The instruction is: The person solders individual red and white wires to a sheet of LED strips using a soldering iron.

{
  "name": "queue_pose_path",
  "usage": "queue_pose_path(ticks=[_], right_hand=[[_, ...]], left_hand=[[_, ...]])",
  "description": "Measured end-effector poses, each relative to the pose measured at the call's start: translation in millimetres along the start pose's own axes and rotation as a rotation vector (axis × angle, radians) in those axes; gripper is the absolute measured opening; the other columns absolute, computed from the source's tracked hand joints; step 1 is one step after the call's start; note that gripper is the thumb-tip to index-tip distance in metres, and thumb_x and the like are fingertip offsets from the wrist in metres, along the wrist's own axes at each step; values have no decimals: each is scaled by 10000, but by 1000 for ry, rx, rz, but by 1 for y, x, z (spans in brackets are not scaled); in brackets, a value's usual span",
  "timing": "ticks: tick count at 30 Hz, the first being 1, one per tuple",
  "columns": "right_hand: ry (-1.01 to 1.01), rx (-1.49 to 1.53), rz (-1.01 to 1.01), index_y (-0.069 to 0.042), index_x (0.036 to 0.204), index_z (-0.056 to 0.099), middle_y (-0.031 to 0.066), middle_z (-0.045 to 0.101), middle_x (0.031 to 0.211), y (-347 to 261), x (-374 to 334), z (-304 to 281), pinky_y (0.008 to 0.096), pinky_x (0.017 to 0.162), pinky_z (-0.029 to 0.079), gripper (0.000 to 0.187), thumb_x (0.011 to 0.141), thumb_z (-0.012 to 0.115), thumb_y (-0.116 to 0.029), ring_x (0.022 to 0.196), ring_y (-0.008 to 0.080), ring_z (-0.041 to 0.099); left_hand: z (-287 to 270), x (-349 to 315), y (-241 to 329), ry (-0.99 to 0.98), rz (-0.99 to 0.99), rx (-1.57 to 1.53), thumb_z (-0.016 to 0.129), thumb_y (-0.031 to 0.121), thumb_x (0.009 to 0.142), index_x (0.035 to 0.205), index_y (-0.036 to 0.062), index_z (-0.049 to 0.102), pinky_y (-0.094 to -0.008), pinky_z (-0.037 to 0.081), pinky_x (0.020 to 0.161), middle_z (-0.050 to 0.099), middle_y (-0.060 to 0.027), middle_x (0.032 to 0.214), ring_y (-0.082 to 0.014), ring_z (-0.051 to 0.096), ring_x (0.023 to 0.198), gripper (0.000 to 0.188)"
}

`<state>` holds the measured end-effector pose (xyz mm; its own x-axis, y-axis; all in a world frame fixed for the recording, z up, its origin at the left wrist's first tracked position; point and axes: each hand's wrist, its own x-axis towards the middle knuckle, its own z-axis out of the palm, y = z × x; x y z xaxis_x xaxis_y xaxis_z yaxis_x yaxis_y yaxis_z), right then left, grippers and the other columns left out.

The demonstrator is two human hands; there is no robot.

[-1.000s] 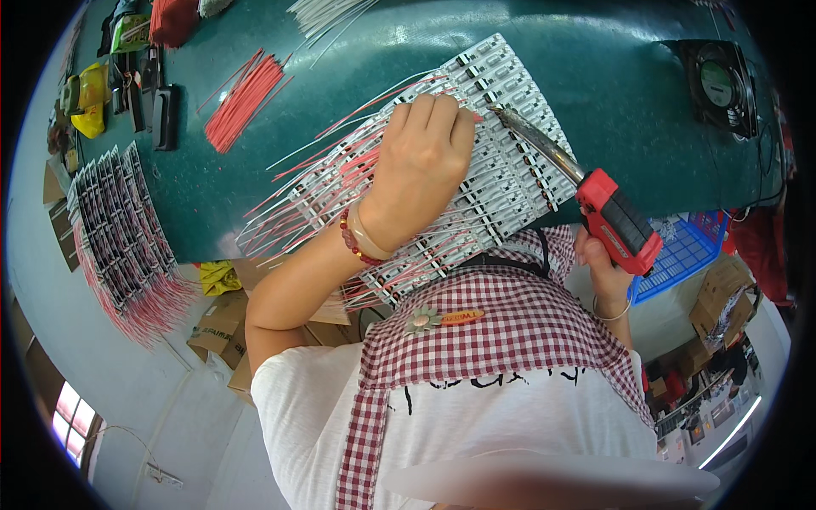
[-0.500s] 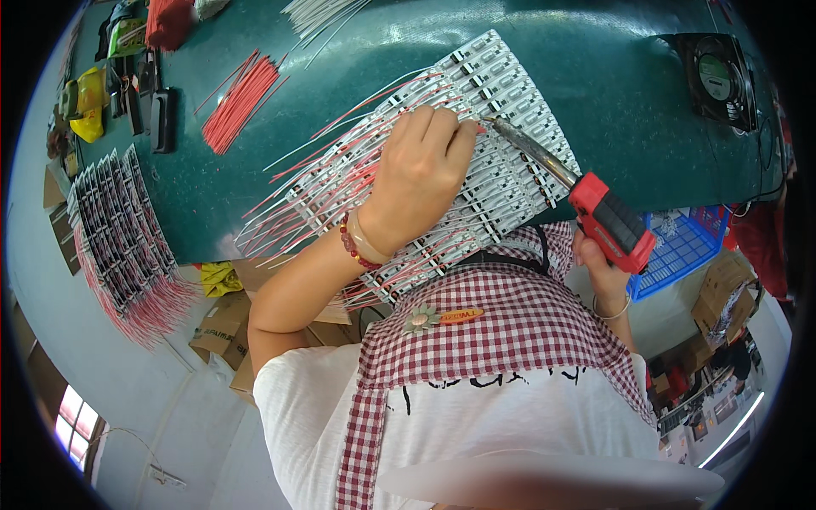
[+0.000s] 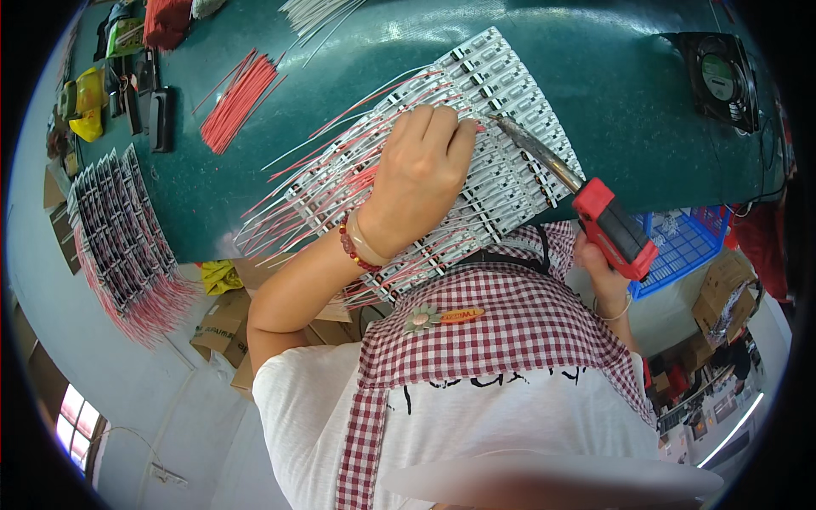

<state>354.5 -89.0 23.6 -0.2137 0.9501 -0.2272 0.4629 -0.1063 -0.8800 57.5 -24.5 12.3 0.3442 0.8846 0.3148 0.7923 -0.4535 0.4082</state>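
Observation:
A panel of small white modules in rows [image 3: 518,102] lies slanted at the table's near edge, with red and white wires trailing off its left side. Over its middle is my left hand [image 3: 425,166], fingers pinched together, and a red wire end [image 3: 480,129] pokes out at the fingertips. More red wires [image 3: 361,180] show beside the palm. My right hand [image 3: 602,270] is closed around the handle of a red and black soldering iron [image 3: 614,228]. Its metal tip hovers or rests just right of my left fingertips; whether it touches the panel I cannot tell.
A bundle of red wires [image 3: 238,102] and white wires [image 3: 319,15] lie on the green table [image 3: 612,51]. A finished-looking wired panel [image 3: 127,246] hangs over the left edge. A black fan [image 3: 718,81] stands far right, and a blue basket [image 3: 680,251] sits beneath.
The soldering iron and my right hand have shifted slightly right and toward me, its tip a little farther from my left fingertips. My left hand stays in place.

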Motion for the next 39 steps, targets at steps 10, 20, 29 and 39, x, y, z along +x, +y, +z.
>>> queue_pose_path(ticks=[10, 20, 29, 39], right_hand=[[-8, 167, 58, 13, 1113, 683, 149, 701, 1073, 11, -5, -2, 332, 861, 525, 321, 799, 715, -43, 974, 240, 685], [88, 361, 56, 55, 1201, 607, 130, 680, 1067, 18, -7, -8, 341, 835, 537, 407, 828, 729, -52, 956, 220, 662], [37, 461, 109, 32, 1178, 621, 92, 665, 1009, 17, -15, 0, 284, 740, 523, 366, 844, 721, -79, 840, 161, 637], [-14, 327, 145, 7, 1131, 660, 86, 673, 1013, 18, -18, 2, 304, 776, 520, 311, 833, 709, -68, 887, 166, 643]], left_hand=[[-23, -2, 5, -58, -90, 36, 634, 12, 726, 922, 13, 663, -349, 438, 672, 512, -86, 797, -241, 533, 763, 198], [-112, -43, -4, 115, -405, 339, 619, -86, 647, 959, 30, 723, -333, 454, 643, 575, -85, 805, -227, 569, 755, 349], [-6, -3, -4, -1, 86, -20, 656, 66, 748, 924, -10, 648, -350, 439, 676, 499, -73, 805, -226, 519, 766, 191], [0, -2, 5, -25, 40, 7, 643, 71, 766, 908, -12, 640, -351, 426, 679, 490, -85, 812, -233, 505, 777, 164]])
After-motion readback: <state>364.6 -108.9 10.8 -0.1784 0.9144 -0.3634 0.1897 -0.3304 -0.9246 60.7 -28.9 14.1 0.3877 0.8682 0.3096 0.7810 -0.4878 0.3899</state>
